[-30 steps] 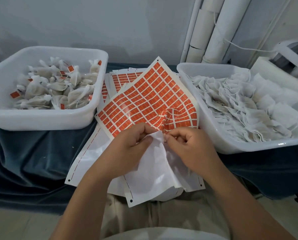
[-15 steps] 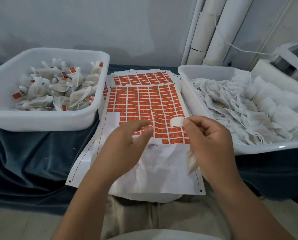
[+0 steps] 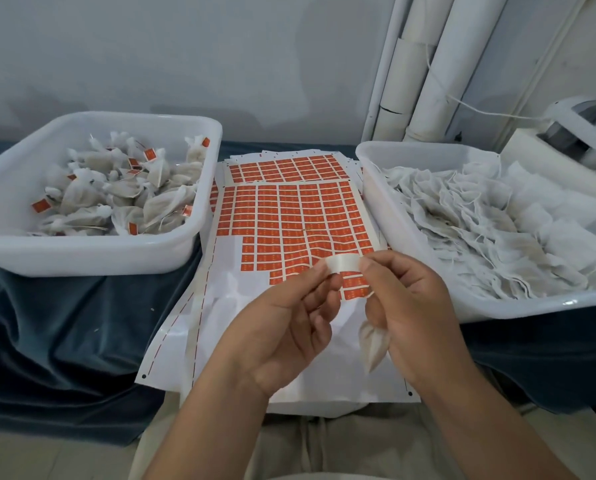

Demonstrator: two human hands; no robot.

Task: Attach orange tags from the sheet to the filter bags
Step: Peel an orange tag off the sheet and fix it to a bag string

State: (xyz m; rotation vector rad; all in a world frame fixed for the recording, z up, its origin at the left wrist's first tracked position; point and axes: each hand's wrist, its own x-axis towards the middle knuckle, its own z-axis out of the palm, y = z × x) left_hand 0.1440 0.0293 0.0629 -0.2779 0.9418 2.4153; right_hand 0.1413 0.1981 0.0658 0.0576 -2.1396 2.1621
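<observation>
Head view: a person sits before a sheet (image 3: 289,216) of orange tags that lies flat between two white tubs. Half a second ago the right hand (image 3: 411,306) alone held a peeled tag (image 3: 341,264). Now the left hand (image 3: 282,327) has pinched its other end, so both hands hold it, white back showing, just above the sheet. The right hand's lower fingers also curl round a limp bag (image 3: 372,344). Peeling looks done; fixing the tag to the bag likely comes next. Tagged bags fill the left tub (image 3: 82,251), untagged ones the right tub (image 3: 497,306).
</observation>
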